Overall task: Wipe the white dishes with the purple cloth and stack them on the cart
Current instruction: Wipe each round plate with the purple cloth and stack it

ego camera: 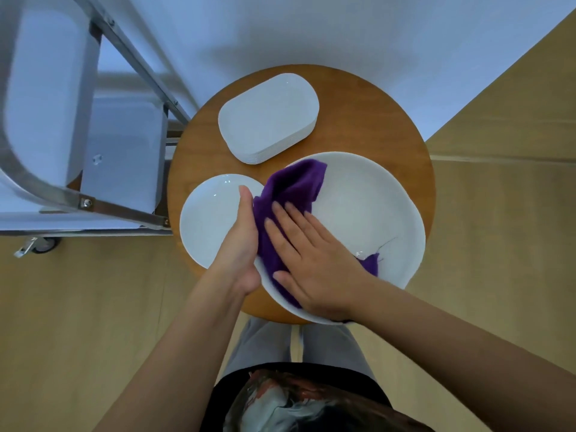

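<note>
Nearest the camera, the right hand [311, 260] is lying flat with fingers straight and spread, pressing the purple cloth [293, 198] down onto the large round plate [374, 207], so the whole palm is pushing the fabric against the glaze. That plate is sitting at the near right edge of the round wooden table [389, 120], its rim overhanging slightly toward the person. The left hand [241, 241] is standing on edge against the plate's left rim, fingers extended and together, seemingly bracing it against sliding. A smaller round plate [208, 219] is waiting at the near left edge, just beside the big one, and a stack of oblong white dishes [268, 118] is resting toward the far edge. The metal cart [93, 157] is standing beside the table's left edge, within easy reach for stacking, its shelves holding no dishes that I can see
</note>
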